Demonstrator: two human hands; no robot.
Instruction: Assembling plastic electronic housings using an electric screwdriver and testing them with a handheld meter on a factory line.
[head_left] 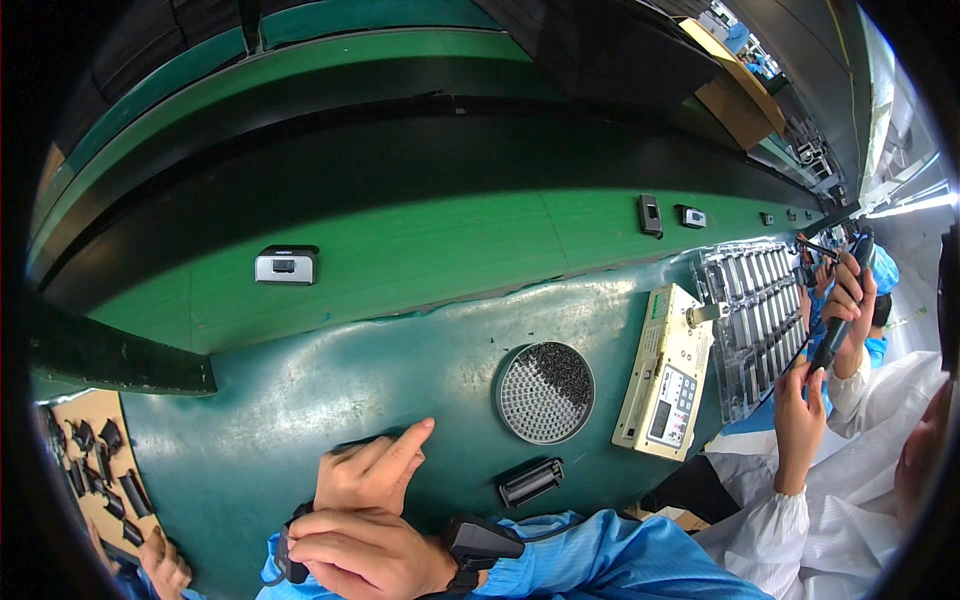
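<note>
My left hand (368, 472) hovers over the green bench top with its index finger stretched toward the right; I see nothing in it. My right hand (372, 552) lies across my left wrist, its fingers bent round a small black device (297, 545) strapped there. Another black device (482, 543) is strapped to my right wrist, over a blue sleeve. To the right of my hands lies a black rectangular part (530, 483). Beyond it stands a round dish (513, 405) with a dimpled grey bottom, partly covered by small black screws.
A beige box with a keypad (655, 390) stands right of the dish, beside a clear tray of parts (735, 395). Small devices (286, 265) sit on the green conveyor. A co-worker in white (800, 530) holds a black electric screwdriver (832, 340). Another person's hand (163, 563) is near black parts at left.
</note>
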